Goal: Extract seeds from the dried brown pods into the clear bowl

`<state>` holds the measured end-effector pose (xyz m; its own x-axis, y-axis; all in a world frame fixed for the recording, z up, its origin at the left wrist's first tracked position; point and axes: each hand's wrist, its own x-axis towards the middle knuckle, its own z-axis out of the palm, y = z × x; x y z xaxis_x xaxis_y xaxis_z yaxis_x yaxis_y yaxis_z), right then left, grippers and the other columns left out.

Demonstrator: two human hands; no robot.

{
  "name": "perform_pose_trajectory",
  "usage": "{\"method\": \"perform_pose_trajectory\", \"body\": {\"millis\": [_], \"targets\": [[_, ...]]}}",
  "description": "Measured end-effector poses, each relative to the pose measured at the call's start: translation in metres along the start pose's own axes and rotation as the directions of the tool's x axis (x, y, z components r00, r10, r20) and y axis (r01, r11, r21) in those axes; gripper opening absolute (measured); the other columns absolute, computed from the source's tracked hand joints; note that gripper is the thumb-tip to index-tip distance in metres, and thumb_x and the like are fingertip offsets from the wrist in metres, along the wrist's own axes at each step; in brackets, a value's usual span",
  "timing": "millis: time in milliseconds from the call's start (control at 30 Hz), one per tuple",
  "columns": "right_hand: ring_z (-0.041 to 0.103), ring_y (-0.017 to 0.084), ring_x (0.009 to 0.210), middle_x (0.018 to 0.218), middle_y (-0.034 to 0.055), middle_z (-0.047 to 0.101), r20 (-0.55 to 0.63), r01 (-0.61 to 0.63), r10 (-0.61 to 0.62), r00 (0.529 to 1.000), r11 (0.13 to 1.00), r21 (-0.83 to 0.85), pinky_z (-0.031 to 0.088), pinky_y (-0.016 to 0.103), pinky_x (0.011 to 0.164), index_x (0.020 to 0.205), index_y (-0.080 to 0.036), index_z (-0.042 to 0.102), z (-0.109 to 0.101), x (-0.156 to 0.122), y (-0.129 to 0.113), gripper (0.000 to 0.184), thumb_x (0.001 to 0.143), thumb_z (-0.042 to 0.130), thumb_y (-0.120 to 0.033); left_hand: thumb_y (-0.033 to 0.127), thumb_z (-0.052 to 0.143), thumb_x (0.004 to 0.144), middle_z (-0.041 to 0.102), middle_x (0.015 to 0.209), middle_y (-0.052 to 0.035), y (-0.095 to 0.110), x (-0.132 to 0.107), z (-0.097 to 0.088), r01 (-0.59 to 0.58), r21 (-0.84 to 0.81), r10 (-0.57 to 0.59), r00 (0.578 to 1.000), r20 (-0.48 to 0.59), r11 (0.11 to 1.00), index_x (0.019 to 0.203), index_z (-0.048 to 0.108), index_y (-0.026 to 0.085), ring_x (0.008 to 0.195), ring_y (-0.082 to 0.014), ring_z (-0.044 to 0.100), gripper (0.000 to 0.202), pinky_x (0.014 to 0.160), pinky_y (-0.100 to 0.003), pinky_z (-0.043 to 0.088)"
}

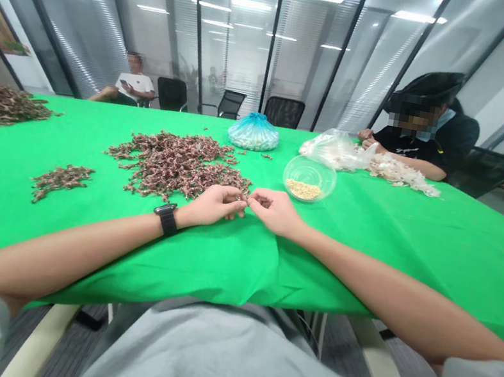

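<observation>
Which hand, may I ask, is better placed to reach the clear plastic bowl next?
Likely the right hand, nearer the clear plastic bowl; the left hand is beside the twiggy brown pile.

This looks like an office. A big glass wall (238, 43) with blinds (298, 60) stands at twelve o'clock. Black desk chairs (283, 113) sit by it, from eleven to twelve.

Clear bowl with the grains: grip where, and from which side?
Probably the right edge of the bowl, coming in from the right. It's round with no visible handle, and bare cloth lies on that side; a bag crowds the far side and a brown pile lies to the left. I'd keep it steady: loose grains lie inside.
</observation>
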<state>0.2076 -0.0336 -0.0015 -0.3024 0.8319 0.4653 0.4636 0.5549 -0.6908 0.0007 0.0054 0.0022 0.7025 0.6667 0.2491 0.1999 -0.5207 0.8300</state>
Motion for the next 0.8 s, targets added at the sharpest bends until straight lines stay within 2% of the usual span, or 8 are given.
{"method": "perform_pose_trajectory", "body": {"millis": [67, 233, 467, 800], "targets": [[0.042, 0.01, 0.055, 0.061, -0.0024, 0.056, 0.006, 0.014, -0.014, 1.0, 1.0, -0.007, 0.031, 0.024, 0.053, 0.075, -0.016, 0.067, -0.0015, -0.0002, -0.002, 0.026, 0.091, 0.056, -0.034, 0.048, 0.063, 0.092, 0.074, 0.086, -0.0073, 0.0007, 0.0012, 0.0003, -0.001, -0.053, 0.003, 0.999, 0.041, 0.999, 0.099, 0.066, 0.012, 0.064, -0.0109, 0.063, 0.036, 0.062, -0.023, 0.052], [0.041, 0.011, 0.054, 0.058, -0.0033, 0.052, -0.001, 0.044, -0.044, 0.999, 0.996, -0.077, 0.031, 0.024, 0.054, 0.076, -0.017, 0.066, -0.0015, -0.0021, -0.0047, 0.023, 0.091, 0.057, -0.032, 0.043, 0.062, 0.093, 0.071, 0.077, -0.0048, 0.0029, 0.0012, 0.0021, -0.021, -0.049, 0.024, 0.997, 0.073, 0.999, 0.101, 0.066, 0.012, 0.069, -0.0128, 0.065, 0.033, 0.068, -0.025, 0.053], [0.039, 0.01, 0.055, 0.06, -0.0041, 0.05, 0.013, 0.145, -0.145, 0.989, 0.982, -0.121, 0.032, 0.025, 0.056, 0.073, -0.018, 0.062, 0.0, -0.0048, -0.0049, 0.02, 0.09, 0.057, -0.028, 0.047, 0.063, 0.093, 0.072, 0.082, -0.0065, 0.0004, 0.0011, 0.0028, -0.031, -0.062, 0.038, 0.994, 0.102, 0.998, 0.104, 0.065, 0.012, 0.074, -0.0146, 0.069, 0.037, 0.071, -0.026, 0.055], [0.04, 0.011, 0.055, 0.06, -0.0036, 0.049, 0.007, 0.151, -0.152, 0.988, 0.976, -0.154, 0.032, 0.025, 0.057, 0.073, -0.019, 0.058, -0.0007, -0.0054, -0.0086, 0.023, 0.093, 0.055, -0.03, 0.047, 0.065, 0.093, 0.074, 0.081, -0.0068, -0.0045, 0.0008, 0.0029, -0.059, -0.042, 0.063, 0.994, 0.085, 0.997, 0.1, 0.064, 0.013, 0.074, -0.0157, 0.071, 0.035, 0.071, -0.025, 0.056]]}}
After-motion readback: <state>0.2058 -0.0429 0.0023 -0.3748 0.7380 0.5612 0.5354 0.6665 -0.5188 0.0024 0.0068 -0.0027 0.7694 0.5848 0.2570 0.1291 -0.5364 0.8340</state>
